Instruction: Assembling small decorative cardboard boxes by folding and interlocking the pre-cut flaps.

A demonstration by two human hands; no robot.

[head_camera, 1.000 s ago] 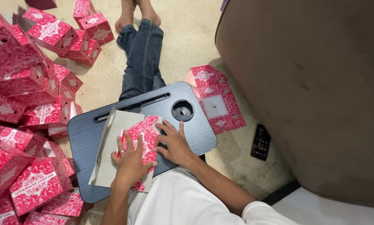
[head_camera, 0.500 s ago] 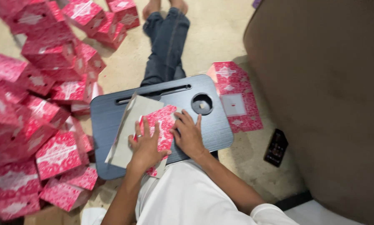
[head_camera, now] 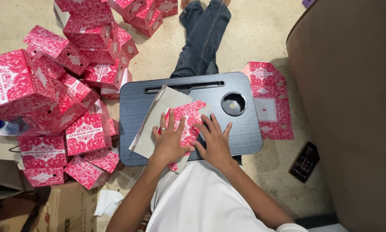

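Note:
A flat pink patterned cardboard box blank (head_camera: 188, 118), grey on its inside, lies half folded on a dark lap desk (head_camera: 244, 133) across my legs. My left hand (head_camera: 169, 139) presses flat on the pink panel, fingers spread, a ring on one finger. My right hand (head_camera: 214, 139) presses beside it on the blank's right edge, fingers spread. A grey flap (head_camera: 156, 114) sticks out to the left.
A heap of folded pink boxes (head_camera: 59, 90) fills the floor on the left. A stack of flat pink blanks (head_camera: 270, 101) lies right of the desk. A phone (head_camera: 303, 162) rests on the floor beside a brown sofa (head_camera: 352, 99). A bottle (head_camera: 6, 126) pokes out at far left.
The view shifted, so the desk sits more central. Both hands stay pressed on the blank; the right hand has slid lower on its right edge.

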